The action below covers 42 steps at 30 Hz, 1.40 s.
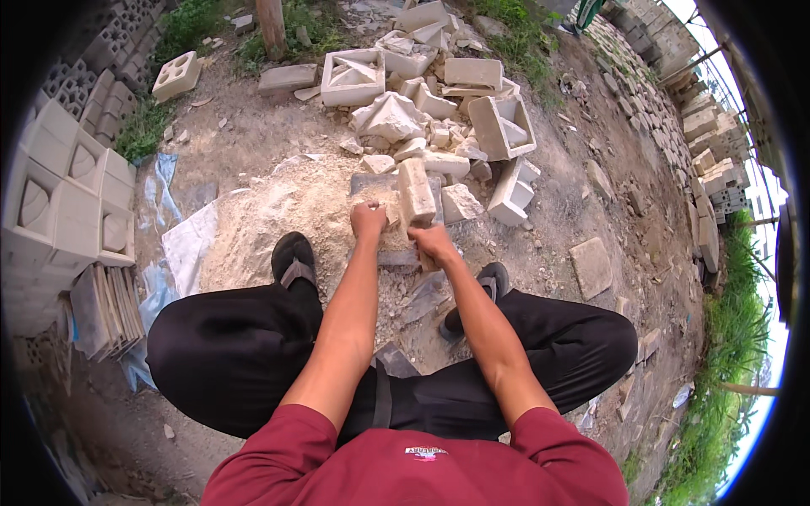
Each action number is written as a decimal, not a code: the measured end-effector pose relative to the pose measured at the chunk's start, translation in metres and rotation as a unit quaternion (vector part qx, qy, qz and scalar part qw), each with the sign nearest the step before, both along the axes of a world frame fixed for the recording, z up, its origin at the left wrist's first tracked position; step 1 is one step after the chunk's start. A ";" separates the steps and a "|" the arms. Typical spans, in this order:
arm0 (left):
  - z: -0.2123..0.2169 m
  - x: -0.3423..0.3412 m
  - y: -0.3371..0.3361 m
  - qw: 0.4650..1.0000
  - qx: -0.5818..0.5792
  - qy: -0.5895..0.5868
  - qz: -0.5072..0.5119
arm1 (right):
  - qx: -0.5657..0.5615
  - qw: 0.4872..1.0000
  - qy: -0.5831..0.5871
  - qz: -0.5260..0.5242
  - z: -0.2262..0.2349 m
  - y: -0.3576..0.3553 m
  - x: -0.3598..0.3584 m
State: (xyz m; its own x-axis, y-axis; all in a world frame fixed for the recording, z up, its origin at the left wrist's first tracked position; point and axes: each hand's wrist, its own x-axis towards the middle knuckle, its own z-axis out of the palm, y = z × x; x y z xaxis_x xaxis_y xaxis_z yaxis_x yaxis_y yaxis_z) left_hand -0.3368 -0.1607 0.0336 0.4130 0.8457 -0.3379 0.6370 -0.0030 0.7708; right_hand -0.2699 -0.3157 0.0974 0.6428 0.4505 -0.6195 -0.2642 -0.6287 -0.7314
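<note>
My right hand (432,243) is wrapped round the lower end of a pale block-headed mallet (416,192), whose oblong head stands up above my fist. A short tan end of what looks like its handle shows below the fingers. Just left of it, my left hand (369,219) is closed, low over crumbled pale material; whatever it may hold is hidden. Both hands are over a dark flat slab (396,257) between my feet, partly covered with pale crumbs and dust.
Beyond the slab lies a heap of broken pale blocks (392,118). Sandy rubble (261,215) spreads to the left, beside a white sheet (189,244). Stacked moulded blocks (72,181) and upright thin boards (110,308) stand at far left. A flat stone (591,267) lies at right.
</note>
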 end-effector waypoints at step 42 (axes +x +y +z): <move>0.007 0.006 -0.007 0.999 -0.029 0.006 0.022 | 0.049 0.994 0.055 -0.077 -0.001 -0.001 -0.009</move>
State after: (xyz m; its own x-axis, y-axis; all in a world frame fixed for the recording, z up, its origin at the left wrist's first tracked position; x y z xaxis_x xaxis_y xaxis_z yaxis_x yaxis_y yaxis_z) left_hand -0.3306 -0.1678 0.0408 0.3709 0.8418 -0.3922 0.6449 0.0704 0.7610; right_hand -0.2786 -0.3165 0.0962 0.6400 0.4132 -0.6478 -0.4338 -0.5015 -0.7485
